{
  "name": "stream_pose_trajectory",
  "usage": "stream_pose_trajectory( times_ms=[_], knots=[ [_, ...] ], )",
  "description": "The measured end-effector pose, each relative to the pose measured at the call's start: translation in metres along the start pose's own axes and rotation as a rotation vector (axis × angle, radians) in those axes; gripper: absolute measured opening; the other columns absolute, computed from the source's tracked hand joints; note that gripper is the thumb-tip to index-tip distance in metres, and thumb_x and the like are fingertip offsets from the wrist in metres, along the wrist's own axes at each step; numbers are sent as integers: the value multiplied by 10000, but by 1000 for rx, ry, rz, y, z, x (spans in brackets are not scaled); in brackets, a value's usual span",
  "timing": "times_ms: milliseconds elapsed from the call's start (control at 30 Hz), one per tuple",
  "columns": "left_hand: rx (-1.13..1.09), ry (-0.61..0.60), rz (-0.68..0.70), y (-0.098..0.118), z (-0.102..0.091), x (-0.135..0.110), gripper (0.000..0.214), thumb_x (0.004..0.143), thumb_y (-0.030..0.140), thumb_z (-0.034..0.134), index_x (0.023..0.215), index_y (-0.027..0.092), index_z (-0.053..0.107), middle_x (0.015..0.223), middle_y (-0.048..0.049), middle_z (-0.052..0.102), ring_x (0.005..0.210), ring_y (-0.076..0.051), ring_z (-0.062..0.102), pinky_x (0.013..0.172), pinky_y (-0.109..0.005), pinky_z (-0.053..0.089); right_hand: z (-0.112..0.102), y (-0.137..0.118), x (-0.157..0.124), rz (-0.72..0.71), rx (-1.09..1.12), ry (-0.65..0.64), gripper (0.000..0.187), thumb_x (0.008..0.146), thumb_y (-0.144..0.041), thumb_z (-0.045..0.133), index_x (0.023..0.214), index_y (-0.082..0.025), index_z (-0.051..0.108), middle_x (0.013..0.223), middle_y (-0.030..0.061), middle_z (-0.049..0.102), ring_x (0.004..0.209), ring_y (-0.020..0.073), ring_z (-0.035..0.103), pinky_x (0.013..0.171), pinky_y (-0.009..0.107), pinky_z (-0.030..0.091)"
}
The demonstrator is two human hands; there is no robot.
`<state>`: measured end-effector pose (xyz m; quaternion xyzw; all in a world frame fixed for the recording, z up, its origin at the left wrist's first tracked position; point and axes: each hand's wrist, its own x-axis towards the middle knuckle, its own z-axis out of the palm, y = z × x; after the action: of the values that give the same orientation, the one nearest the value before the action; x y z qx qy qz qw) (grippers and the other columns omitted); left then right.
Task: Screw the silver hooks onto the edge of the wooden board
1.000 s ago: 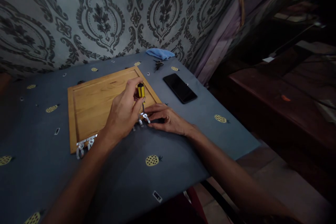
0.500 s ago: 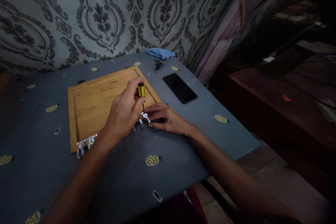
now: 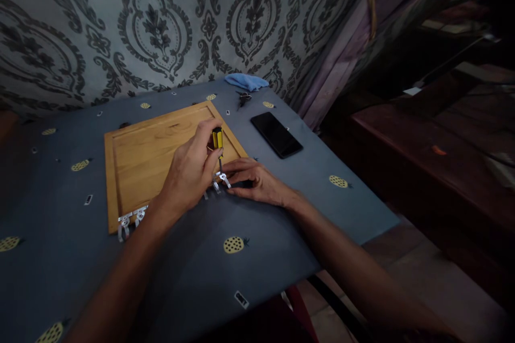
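My left hand (image 3: 187,171) is closed around the yellow and black handle of a screwdriver (image 3: 218,139), which stands upright. Its shaft runs down to a metal hook (image 3: 225,180) on the near edge of a framed wooden board (image 3: 148,155). From the right, my right hand (image 3: 259,185) steadies this hook, thumb and fingers closed about it and against the board's corner. At the left end of the same edge sit further silvery hooks (image 3: 125,223), partly behind my left forearm. The screwdriver's tip is too small to make out.
A black phone (image 3: 277,135) lies right of the board. Behind it are a small dark object (image 3: 243,98), perhaps keys, and a blue cloth (image 3: 247,82) near the patterned wall. The pineapple-print table (image 3: 281,257) ends at its right and front edges. A dark red surface (image 3: 422,171) stands further right.
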<state>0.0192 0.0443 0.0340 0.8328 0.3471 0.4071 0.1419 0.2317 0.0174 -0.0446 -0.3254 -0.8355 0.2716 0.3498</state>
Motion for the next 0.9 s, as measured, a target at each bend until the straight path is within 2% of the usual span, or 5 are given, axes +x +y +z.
stream_pose_trajectory(
  times_ms=[200, 333, 500, 667, 900],
  knots=[
    [-17, -14, -7, 1, -1, 1, 413, 936, 173, 545, 1345, 223, 527, 1079, -33, 700, 862, -173, 697, 830, -329, 597, -1, -1, 1, -13, -10, -8, 185, 968, -359, 744, 1087, -237, 817, 1320, 117, 752, 1242, 251, 694, 1080, 478, 515],
    [-31, 38, -1, 2, -4, 2, 382, 940, 172, 572, 1313, 245, 542, 1010, -3, 687, 847, -155, 700, 811, -301, 596, -1, -1, 1, -20, -8, -4, 169, 965, -335, 747, 1083, -236, 817, 1291, 119, 761, 1218, 251, 704, 1069, 481, 519],
    [-13, 93, -2, -4, -10, 4, 377, 945, 208, 581, 1319, 237, 539, 997, -6, 664, 860, -162, 689, 824, -320, 608, 1, 0, 0, -8, -3, 16, 170, 959, -358, 754, 1060, -235, 813, 1308, 116, 755, 1238, 250, 694, 1075, 494, 519],
    [-24, 91, -33, -10, -16, 7, 395, 938, 211, 575, 1328, 233, 521, 1020, -13, 673, 865, -164, 691, 828, -334, 618, 1, 0, 0, 14, 22, 11, 170, 960, -366, 751, 1042, -231, 814, 1313, 117, 753, 1238, 245, 692, 1086, 491, 515],
    [-11, 75, -47, -5, -15, 6, 381, 937, 207, 576, 1316, 217, 541, 975, -10, 668, 867, -164, 686, 817, -322, 607, 0, -1, 0, 36, 14, -5, 168, 953, -378, 755, 1031, -243, 818, 1321, 106, 751, 1254, 238, 687, 1104, 474, 501]
  ],
)
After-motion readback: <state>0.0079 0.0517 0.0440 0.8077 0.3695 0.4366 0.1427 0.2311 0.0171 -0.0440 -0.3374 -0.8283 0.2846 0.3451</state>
